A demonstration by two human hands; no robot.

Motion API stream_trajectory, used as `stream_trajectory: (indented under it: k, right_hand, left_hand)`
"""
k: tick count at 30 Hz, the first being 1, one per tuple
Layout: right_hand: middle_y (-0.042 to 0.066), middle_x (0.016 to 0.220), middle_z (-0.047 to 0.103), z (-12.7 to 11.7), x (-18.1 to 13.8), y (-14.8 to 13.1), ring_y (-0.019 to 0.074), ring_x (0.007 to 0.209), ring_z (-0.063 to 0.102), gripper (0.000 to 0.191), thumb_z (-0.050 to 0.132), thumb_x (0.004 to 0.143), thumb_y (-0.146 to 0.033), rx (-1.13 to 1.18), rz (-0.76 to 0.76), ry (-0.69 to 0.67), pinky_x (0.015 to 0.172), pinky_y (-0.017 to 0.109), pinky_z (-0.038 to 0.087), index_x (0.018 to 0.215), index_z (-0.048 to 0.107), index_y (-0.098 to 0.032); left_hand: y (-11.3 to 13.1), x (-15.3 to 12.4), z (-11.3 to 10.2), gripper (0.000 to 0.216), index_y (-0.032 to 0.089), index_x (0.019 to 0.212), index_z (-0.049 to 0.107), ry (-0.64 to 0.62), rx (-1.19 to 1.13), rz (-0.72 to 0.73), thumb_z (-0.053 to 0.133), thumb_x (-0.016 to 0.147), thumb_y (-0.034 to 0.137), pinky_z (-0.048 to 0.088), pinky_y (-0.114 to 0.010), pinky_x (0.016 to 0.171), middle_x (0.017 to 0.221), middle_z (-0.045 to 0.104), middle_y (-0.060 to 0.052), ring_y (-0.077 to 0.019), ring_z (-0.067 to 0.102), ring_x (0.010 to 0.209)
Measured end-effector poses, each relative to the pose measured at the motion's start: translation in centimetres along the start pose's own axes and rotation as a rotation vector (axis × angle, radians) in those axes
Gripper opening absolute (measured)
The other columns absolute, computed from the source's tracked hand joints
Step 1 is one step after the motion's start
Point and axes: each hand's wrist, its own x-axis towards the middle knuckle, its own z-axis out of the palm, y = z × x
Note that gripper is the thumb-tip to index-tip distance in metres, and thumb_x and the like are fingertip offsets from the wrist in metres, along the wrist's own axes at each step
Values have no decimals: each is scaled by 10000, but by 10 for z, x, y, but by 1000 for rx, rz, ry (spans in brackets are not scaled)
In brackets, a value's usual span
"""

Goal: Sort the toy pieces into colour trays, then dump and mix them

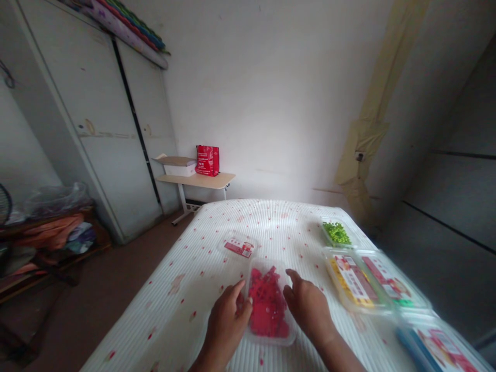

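Observation:
A clear plastic container [267, 338] full of red plastic pieces [269, 305] sits on the cloth-covered surface before me. My left hand [228, 315] is at its left side, thumb tip by the rim and index finger stretched forward, the two apart. On the right side is my right hand [308, 302], index finger extended along the rim and thumb apart from it. Its other fingers curl underneath and are partly hidden. Whether either hand presses on the container's walls is hard to see. Just beyond the container lies a clear lid [238, 247] with a red and white label.
On the right stand an uncovered container of green pieces [336, 233], a lidded container of yellow pieces [352, 281], one with green pieces [395, 281], and one with blue contents [416, 349]. A small table [213, 181] with a red bag [207, 160] is near the back wall.

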Motion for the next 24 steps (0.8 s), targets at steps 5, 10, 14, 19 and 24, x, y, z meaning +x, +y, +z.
stream_trajectory:
  k: [5,10,14,19,24]
  right_hand:
    - [118,782,704,6,1,5,250,709,666,419,375,820,-221,61,9,28,589,293,407,1215,508,-175]
    - [55,684,665,16,9,13,197,681,636,420,377,773,-133,268,-8,46,594,250,369,1171,511,-144]
    - [4,582,598,20,13,16,170,594,588,426,392,725,-106,353,-16,46,559,233,336,1128,527,-145]
    - [-31,525,550,24,10,16,141,517,540,442,373,714,-103,430,-16,60,537,220,327,1131,515,-140]
    - [-23,564,569,24,18,18,137,532,540,317,422,751,-212,550,-4,88,534,215,352,1034,554,-159]
  left_hand:
    - [1,16,0,639,71,1237,488,-121,-402,-256,529,624,248,406,-245,534,800,633,-39,-132,542,559]
    - [15,46,0,675,58,1218,503,-53,-576,-305,579,559,179,454,-273,635,931,653,-95,-197,619,752]
    - [21,63,11,505,98,1133,580,-17,-607,-220,572,659,270,447,-286,827,987,675,-103,-210,614,943]
    - [17,64,25,328,132,953,678,41,-593,-159,578,669,263,371,-323,958,1022,686,-98,-232,576,1051]
    - [14,64,26,313,140,954,679,55,-597,-143,561,685,247,384,-364,953,1021,692,-97,-240,587,1038]
